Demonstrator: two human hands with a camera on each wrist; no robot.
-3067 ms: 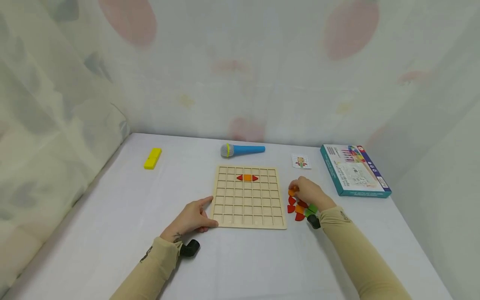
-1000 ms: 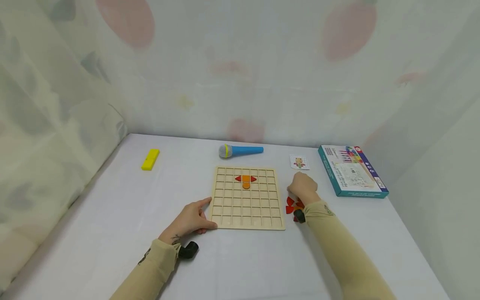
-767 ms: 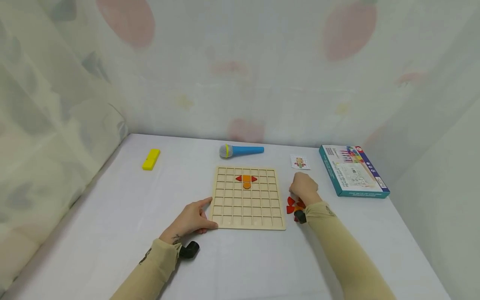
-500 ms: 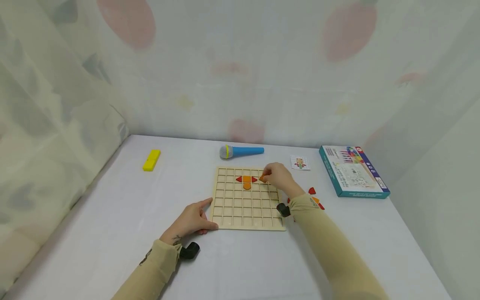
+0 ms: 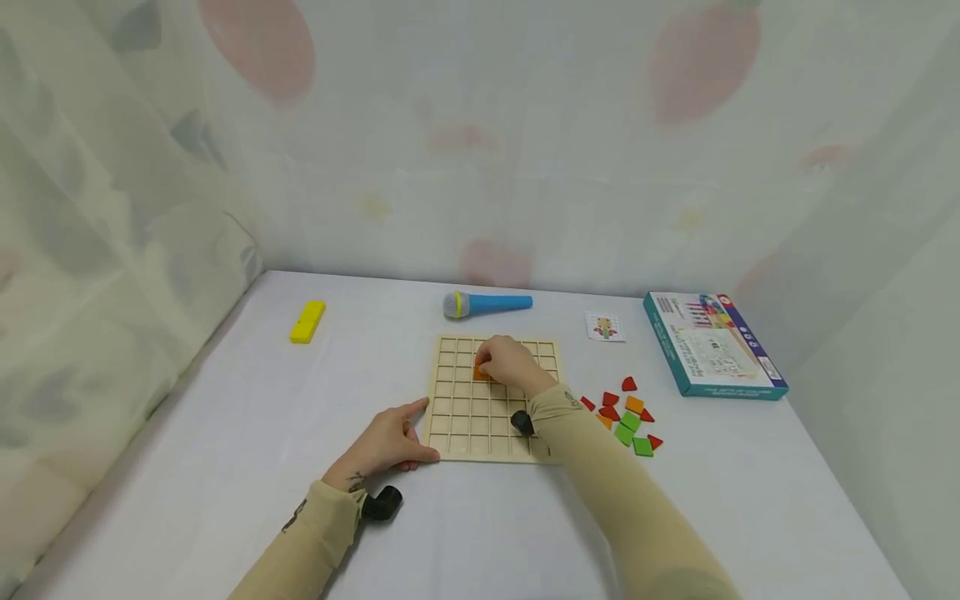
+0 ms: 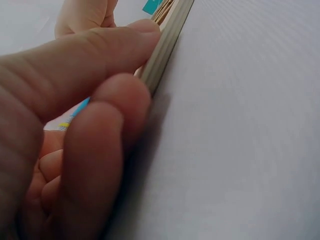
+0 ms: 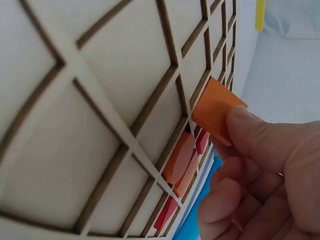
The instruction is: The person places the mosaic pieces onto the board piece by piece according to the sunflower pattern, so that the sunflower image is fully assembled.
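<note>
My right hand point(image 5: 513, 363) pinches an orange square tile point(image 7: 216, 107) between thumb and fingers, tilted over the upper left part of the wooden grid board point(image 5: 471, 429). Beneath it, in the right wrist view, an orange rounded tile point(image 7: 179, 157) lies in a cell, with an orange tile and red tiles point(image 7: 166, 214) by it. In the head view my right hand hides most of these. My left hand point(image 5: 382, 440) touches the board's left side, index finger stretched along the edge and thumb at the near corner. Its other fingers point(image 6: 95, 145) curl below, beside the board's edge.
Right of the board lie several loose red, orange and green tiles point(image 5: 628, 421). A pattern card point(image 5: 604, 327) and a teal-edged box point(image 5: 712, 346) sit behind them. A blue toy microphone point(image 5: 491, 303) lies beyond the board, a yellow block point(image 5: 307, 322) at the left.
An orange round tile was set below the orange square. My right hand then picked up an orange tile from the pile and carried it left over the board. My left hand has stayed put.
</note>
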